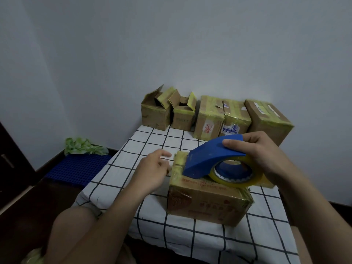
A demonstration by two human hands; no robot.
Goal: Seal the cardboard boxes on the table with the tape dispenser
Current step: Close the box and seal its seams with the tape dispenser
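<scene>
The left hand (152, 168) is hovering with loose fingers, holding nothing, just beside the box (205, 201) sitting near the tabletop's (152, 138) front edge. The blue tape dispenser (209, 155) is resting on the box top, and the right hand (264, 157) is gripping it. Pressing down and pulling straight should lay the tape (216, 178) flat.

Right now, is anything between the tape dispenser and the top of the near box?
Nothing visible. The right hand holds the tape dispenser right over the top of the near box. The left hand sits at the box's left edge, beside the dispenser's nose, not under it.
</scene>
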